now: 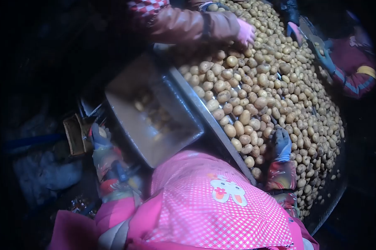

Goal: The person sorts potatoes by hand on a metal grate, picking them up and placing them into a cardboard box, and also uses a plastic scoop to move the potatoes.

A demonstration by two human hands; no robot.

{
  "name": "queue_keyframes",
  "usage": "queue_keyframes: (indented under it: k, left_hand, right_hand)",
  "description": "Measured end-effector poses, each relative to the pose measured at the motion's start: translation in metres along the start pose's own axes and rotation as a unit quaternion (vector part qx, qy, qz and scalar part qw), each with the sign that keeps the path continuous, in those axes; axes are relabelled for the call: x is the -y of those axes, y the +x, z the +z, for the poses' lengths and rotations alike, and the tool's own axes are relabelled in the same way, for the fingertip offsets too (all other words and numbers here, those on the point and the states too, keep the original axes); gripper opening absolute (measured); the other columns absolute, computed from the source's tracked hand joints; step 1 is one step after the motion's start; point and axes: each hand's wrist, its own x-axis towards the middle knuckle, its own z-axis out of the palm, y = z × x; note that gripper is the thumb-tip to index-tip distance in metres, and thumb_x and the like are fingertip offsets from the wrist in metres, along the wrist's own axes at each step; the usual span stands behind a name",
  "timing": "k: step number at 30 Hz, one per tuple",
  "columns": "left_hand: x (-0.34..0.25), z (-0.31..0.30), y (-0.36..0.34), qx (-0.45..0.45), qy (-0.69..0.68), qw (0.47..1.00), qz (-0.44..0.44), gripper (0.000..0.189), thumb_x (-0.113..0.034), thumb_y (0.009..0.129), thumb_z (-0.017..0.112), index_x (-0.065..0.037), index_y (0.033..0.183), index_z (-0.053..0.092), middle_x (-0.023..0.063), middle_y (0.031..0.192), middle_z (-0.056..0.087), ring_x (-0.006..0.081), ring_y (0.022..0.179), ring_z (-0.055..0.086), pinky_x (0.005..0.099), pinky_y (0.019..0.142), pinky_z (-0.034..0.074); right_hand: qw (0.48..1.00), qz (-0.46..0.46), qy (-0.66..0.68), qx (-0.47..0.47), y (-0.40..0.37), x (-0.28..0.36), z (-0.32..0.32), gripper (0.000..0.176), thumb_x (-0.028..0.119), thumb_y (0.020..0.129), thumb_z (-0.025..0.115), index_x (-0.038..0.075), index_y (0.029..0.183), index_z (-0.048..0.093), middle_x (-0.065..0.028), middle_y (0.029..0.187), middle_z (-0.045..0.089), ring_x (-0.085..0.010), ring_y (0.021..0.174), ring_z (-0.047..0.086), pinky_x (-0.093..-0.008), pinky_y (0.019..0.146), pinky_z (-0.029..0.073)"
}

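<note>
Potatoes (254, 102) cover a wide metal table in a thick layer. My right hand (282, 143), in a grey-blue glove, rests among them at the near side. Its fingers point down into the potatoes, and their tips are hidden. At the far left, my gloved left hand (99, 136) is beside the outer side of a deep box (131, 125). Its fingers curl around a pale, rounded potato (102, 132). The box stands against the table's edge, with several blurred potatoes (154, 118) inside.
A raised metal rim (215, 125) separates the box from the potatoes. Across the table, a co-worker's pink-gloved hand (246, 33) touches the potatoes. Another person's blue-gloved hand (326, 58) is at the far right. A small brown container (74, 135) stands left of my left hand.
</note>
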Motion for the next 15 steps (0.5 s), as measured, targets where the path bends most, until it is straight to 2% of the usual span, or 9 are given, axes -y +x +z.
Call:
queue_keyframes:
  k: [1,2,4,5,6,8,10,12,15]
  left_hand:
    - [0.017,-0.011,0.020,-0.049,0.046,0.998,0.019,0.036,-0.034,0.097,0.065,-0.011,0.124,0.060,0.0085,0.103,0.064,0.0200,0.088,0.061,0.0325,0.072,0.050]
    - [0.034,-0.026,0.044,-0.066,0.103,0.990,0.078,0.036,-0.031,0.098,0.064,-0.009,0.126,0.060,0.0096,0.108,0.065,0.0220,0.093,0.062,0.0340,0.079,0.050]
    - [0.066,-0.032,0.086,-0.038,0.184,0.947,0.261,0.036,-0.026,0.099,0.063,-0.007,0.130,0.059,0.0119,0.118,0.066,0.0259,0.103,0.063,0.0370,0.093,0.050]
    - [0.063,-0.005,0.067,-0.037,0.126,0.955,0.265,0.035,-0.021,0.100,0.063,-0.005,0.130,0.059,0.0118,0.132,0.062,0.0246,0.113,0.059,0.0369,0.102,0.045]
    - [0.053,0.029,0.044,0.047,-0.086,0.980,0.172,0.034,-0.019,0.100,0.062,-0.004,0.130,0.059,0.0122,0.134,0.059,0.0247,0.117,0.058,0.0372,0.105,0.042]
    - [0.037,0.097,-0.001,0.135,-0.099,0.957,0.235,0.034,-0.018,0.099,0.063,-0.005,0.130,0.059,0.0128,0.137,0.057,0.0257,0.123,0.055,0.0378,0.109,0.039]
    - [0.030,0.163,-0.051,0.127,0.280,0.785,0.539,0.036,-0.020,0.099,0.064,-0.009,0.133,0.060,0.0132,0.139,0.057,0.0275,0.129,0.052,0.0386,0.111,0.038]
    - [0.026,0.223,-0.145,0.238,0.286,0.755,0.540,0.031,-0.012,0.096,0.065,-0.007,0.127,0.061,0.0137,0.130,0.060,0.0284,0.126,0.054,0.0410,0.112,0.038]
    - [0.075,0.268,-0.201,0.462,0.305,0.632,0.543,0.030,-0.011,0.093,0.066,-0.005,0.122,0.061,0.0138,0.123,0.060,0.0286,0.117,0.058,0.0411,0.103,0.045]
  right_hand:
    - [0.966,-0.181,-0.187,-0.010,0.005,-0.009,-0.002,0.025,0.017,0.096,0.056,0.000,0.111,0.066,-0.0126,0.087,0.068,-0.0205,0.071,0.061,-0.0335,0.066,0.052]
    - [0.864,-0.346,-0.366,-0.026,0.010,-0.017,-0.008,0.025,0.017,0.095,0.056,0.001,0.111,0.066,-0.0149,0.091,0.069,-0.0231,0.072,0.062,-0.0357,0.068,0.052]
    - [0.870,-0.274,-0.410,-0.027,0.003,-0.005,-0.008,0.021,0.016,0.092,0.058,0.003,0.106,0.067,-0.0181,0.096,0.068,-0.0294,0.077,0.063,-0.0411,0.070,0.052]
    - [0.967,-0.053,-0.249,-0.010,-0.005,0.007,-0.001,0.017,0.014,0.089,0.060,0.004,0.101,0.067,-0.0189,0.097,0.067,-0.0332,0.080,0.063,-0.0442,0.071,0.052]
    - [0.949,-0.129,-0.286,0.004,0.003,-0.018,-0.015,0.020,0.016,0.095,0.058,0.003,0.107,0.066,-0.0113,0.091,0.067,-0.0214,0.074,0.062,-0.0345,0.064,0.050]
    - [0.928,-0.232,-0.291,0.015,0.002,-0.034,-0.020,0.022,0.017,0.097,0.059,0.002,0.112,0.066,-0.0071,0.089,0.067,-0.0157,0.072,0.062,-0.0297,0.063,0.050]
    - [0.923,-0.255,-0.287,-0.007,-0.013,-0.035,-0.028,0.024,0.018,0.099,0.060,0.001,0.116,0.067,-0.0029,0.087,0.068,-0.0100,0.070,0.062,-0.0249,0.061,0.050]
    - [0.934,-0.215,-0.281,-0.049,-0.036,-0.026,-0.037,0.026,0.018,0.098,0.064,0.001,0.116,0.068,-0.0042,0.089,0.069,-0.0112,0.073,0.064,-0.0255,0.064,0.052]
    - [0.963,-0.075,-0.249,-0.073,-0.081,-0.017,-0.050,0.029,0.020,0.094,0.070,0.003,0.117,0.069,-0.0067,0.092,0.071,-0.0130,0.080,0.067,-0.0272,0.069,0.054]
